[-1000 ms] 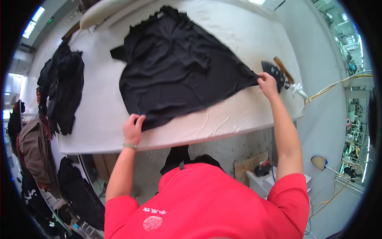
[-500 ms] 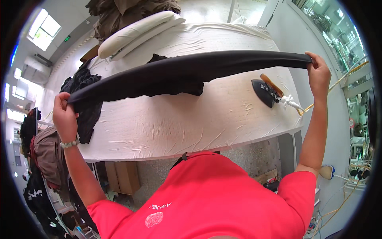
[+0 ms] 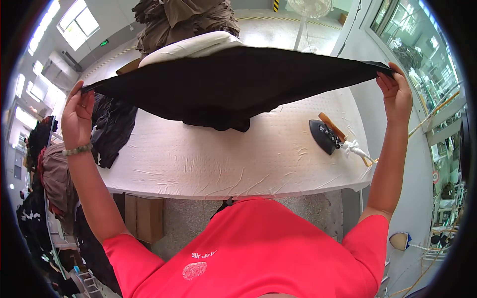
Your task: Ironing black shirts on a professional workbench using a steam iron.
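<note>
A black piece of cloth (image 3: 223, 84) is stretched wide above the white padded table (image 3: 238, 169), its middle sagging toward the tabletop. At its left end my left hand (image 3: 78, 116) pinches a corner between thumb and fingers, a bead bracelet on the wrist. My right hand (image 3: 395, 94) grips the far right end with its fingers curled. Both arms are spread wide and raised. The cloth's lower middle hangs in a bunched, ragged edge; whether it touches the table I cannot tell. On the table's right side rests an iron (image 3: 325, 135) with a wooden handle and a wrapped cord.
Dark crumpled cloth (image 3: 114, 126) drapes over the table's left part. A white padded board (image 3: 194, 45) lies at the back, before a heap of brown fabric (image 3: 186, 22). A fan (image 3: 309, 7) stands beyond. Cardboard boxes (image 3: 146, 218) sit beneath the table.
The cloth has gone from a narrow band to a broad, opened sheet. My left hand has risen and turned its palm into view; the right hand has turned and dropped slightly.
</note>
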`<state>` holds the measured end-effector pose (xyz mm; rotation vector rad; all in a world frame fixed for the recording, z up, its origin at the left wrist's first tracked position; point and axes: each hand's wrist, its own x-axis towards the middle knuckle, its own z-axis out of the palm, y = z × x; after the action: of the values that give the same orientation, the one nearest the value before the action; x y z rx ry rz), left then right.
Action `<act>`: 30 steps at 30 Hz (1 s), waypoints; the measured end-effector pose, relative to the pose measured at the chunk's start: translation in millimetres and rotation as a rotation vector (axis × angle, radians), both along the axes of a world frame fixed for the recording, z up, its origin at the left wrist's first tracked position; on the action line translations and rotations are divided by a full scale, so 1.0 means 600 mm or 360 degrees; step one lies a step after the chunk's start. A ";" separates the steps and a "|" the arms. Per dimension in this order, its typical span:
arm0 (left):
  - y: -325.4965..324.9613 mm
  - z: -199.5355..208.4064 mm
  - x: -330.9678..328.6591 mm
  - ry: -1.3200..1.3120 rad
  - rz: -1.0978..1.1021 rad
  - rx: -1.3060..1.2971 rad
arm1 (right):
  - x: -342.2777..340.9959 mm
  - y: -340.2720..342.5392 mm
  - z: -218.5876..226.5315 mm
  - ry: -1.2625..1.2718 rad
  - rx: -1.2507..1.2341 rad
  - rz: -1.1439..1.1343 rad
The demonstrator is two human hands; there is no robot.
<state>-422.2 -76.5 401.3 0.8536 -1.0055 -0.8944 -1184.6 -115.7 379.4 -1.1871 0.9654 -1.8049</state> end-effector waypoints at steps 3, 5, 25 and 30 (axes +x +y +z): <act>0.014 0.009 0.003 -0.0006 0.0054 -0.0038 | -0.017 0.005 0.007 -0.0002 -0.0056 0.0009; 0.020 0.009 0.000 -0.0005 0.0134 -0.0030 | -0.024 0.013 0.010 0.0000 -0.0075 0.0002; 0.085 0.006 -0.016 -0.0849 0.0611 0.0176 | 0.018 0.115 0.043 0.0493 -0.0375 -0.0053; 0.101 -0.020 0.094 -0.1090 0.0712 0.0094 | 0.054 0.169 0.046 0.0308 -0.0320 -0.0268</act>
<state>-365.5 -16.1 389.5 1.4173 -1.2963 -0.2391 -1152.2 -14.4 406.9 -1.4648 1.0376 -1.9841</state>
